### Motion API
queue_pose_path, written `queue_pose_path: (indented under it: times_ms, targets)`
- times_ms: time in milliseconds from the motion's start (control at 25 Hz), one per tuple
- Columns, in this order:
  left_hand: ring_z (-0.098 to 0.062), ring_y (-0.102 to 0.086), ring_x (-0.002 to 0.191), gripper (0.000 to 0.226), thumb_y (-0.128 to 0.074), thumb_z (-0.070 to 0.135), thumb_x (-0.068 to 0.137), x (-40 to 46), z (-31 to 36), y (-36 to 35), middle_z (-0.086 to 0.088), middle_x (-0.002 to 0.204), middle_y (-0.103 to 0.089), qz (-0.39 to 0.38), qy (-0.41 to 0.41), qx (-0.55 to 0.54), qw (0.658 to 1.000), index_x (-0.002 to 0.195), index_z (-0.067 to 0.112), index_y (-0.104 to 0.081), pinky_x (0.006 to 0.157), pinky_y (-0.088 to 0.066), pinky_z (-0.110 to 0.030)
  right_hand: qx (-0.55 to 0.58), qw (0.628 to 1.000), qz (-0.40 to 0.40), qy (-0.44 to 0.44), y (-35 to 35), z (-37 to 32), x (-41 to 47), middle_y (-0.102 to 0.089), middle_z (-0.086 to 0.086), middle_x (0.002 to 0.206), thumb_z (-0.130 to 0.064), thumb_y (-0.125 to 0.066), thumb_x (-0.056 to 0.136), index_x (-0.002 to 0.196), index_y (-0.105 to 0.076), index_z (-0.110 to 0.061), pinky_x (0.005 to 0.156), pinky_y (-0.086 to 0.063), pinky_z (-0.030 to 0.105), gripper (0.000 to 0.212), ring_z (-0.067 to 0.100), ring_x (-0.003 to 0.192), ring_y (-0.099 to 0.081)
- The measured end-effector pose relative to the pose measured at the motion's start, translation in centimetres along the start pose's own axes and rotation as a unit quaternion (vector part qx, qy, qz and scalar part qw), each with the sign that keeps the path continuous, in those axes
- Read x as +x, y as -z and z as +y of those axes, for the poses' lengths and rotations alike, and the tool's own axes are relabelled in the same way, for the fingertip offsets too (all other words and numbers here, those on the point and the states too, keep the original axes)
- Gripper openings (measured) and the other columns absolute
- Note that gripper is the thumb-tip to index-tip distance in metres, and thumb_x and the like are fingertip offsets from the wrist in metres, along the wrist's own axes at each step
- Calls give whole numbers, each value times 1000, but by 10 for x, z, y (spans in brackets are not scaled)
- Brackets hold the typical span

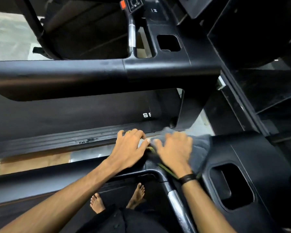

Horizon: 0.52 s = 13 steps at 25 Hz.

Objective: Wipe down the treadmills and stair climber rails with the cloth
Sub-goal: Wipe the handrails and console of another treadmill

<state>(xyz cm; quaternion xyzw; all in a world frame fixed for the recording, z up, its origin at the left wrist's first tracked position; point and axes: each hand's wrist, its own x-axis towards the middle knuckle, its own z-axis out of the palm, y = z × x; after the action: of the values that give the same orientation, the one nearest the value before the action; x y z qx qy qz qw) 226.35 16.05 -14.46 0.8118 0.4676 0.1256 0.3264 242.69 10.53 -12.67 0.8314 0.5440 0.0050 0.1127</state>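
Note:
A grey cloth (202,145) with a yellow-green edge lies over the corner where the near treadmill's black side rail (40,180) meets its console (259,165). My right hand (173,148) lies flat on the cloth with fingers spread, slightly blurred. My left hand (130,145) rests beside it on the same corner, fingers loosely extended, fingertips at the cloth's left edge. A second treadmill's thick black rail (65,76) runs across the view beyond.
A chrome grip bar (176,202) slants down from the near console; another chrome grip bar (131,34) stands on the far console. Cup recesses (232,185) are sunk in the consoles. My bare feet (118,199) stand on the belt below. Dark machine housings fill the right side.

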Motion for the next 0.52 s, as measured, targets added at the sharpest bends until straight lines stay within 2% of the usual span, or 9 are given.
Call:
queue_pose_path:
  times_ms: [120, 240, 360, 440, 520]
  targets:
    - [-16, -58, 109, 27, -41, 42, 102, 17, 16, -6, 8, 106, -64, 7, -28, -19, 999, 104, 23, -61, 108, -28, -45, 83, 987, -36, 132, -1, -27, -4, -63, 2, 113, -46, -36, 93, 121, -58, -27, 91, -31, 43, 41, 28, 108, -50]
    - [-15, -58, 108, 38, -34, 48, 98, 34, 35, -13, 8, 108, -62, 10, -45, -55, 997, 108, 23, -60, 107, -32, -46, 123, 981, -35, 147, -12, 26, 4, -61, 1, 109, -63, -30, 89, 121, -61, -28, 92, -32, 43, 57, 25, 109, -49]
    - [-12, -55, 106, 42, -28, 51, 99, 47, 53, -29, 10, 111, -58, -30, -72, -45, 996, 112, 24, -58, 110, -28, -44, 74, 997, 4, 19, -27, 127, 36, -65, 2, 107, -71, -32, 88, 110, -69, -27, 96, -35, 43, 62, 26, 109, -54]
    - [-10, -52, 103, 42, -26, 53, 99, 52, 60, -41, 11, 111, -57, -49, -82, -36, 995, 112, 25, -56, 111, -26, -43, 23, 994, 2, -111, -31, 201, 68, -65, 5, 116, -69, -40, 91, 116, -70, -24, 105, -32, 45, 59, 28, 117, -54]
    - [-8, -51, 99, 42, -26, 54, 99, 54, 63, -47, 12, 110, -56, -51, -89, -34, 994, 112, 26, -55, 111, -26, -43, 14, 974, -42, -222, -29, 251, 93, -60, 10, 130, -64, -40, 94, 125, -67, -20, 116, -22, 50, 60, 32, 128, -46]
